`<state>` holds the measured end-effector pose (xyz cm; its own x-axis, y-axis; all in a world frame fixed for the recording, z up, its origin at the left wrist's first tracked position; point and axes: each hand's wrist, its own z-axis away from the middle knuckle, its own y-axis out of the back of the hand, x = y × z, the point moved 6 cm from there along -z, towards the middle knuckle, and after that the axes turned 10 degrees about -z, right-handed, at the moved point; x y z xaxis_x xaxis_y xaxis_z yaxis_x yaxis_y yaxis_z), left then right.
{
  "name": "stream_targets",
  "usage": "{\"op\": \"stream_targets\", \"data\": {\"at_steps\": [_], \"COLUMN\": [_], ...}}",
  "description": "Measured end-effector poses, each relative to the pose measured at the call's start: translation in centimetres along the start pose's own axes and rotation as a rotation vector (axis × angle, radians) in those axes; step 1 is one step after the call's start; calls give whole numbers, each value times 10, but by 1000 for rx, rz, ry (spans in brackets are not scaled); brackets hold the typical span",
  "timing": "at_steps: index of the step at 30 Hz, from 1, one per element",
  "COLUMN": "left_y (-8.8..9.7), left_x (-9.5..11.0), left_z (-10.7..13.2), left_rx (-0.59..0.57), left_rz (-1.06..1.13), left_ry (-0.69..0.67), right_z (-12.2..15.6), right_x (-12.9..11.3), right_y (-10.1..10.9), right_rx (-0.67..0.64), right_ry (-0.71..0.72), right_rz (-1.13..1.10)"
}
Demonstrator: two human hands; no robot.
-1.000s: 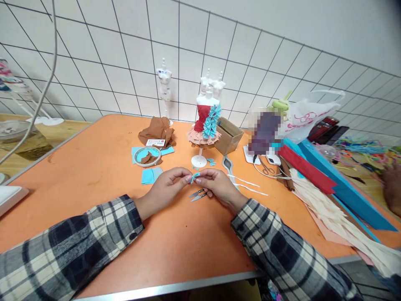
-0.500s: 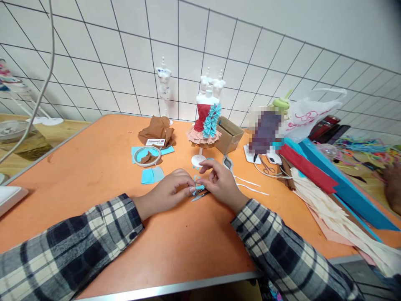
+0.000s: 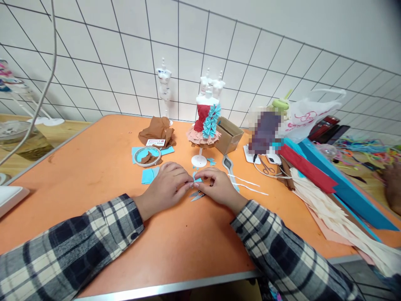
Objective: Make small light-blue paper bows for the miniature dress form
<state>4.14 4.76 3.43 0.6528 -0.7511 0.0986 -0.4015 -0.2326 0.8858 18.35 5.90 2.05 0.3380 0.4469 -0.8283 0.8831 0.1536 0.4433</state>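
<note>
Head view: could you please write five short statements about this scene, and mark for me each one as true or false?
1. The left hand and the right hand meet fingertip to fingertip at a small blue piece. True.
2. The bodice of the dressed mannequin is green. False: it is red.
3. The white ring lies left of the dressed mannequin. True.
4. The cardboard box stands left of the dressed mannequin. False: it stands to the right.
5. The snips lie behind the dressed mannequin. False: they lie in front of it, partly hidden by the right hand.
</note>
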Motion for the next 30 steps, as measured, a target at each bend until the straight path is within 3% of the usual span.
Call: {"op": "stream_targets", "data": {"at_steps": [16,26,30], "left_y": [-11,-24,-27], "left_x": [-10,-18,-20], "left_z": [1,5,6], "left_rx": [-25,-104,-142], "left_rz": [175,575,647], "left_ry": [109,328,366], "right_z": [-2,2,2], "right_x": [9,15,16], "right_y": [1,-6,-8], "right_rx": [-15,-68,-81], "right_ry": [-7,-164,-163], "right_rz": [-181,-186,-293]}}
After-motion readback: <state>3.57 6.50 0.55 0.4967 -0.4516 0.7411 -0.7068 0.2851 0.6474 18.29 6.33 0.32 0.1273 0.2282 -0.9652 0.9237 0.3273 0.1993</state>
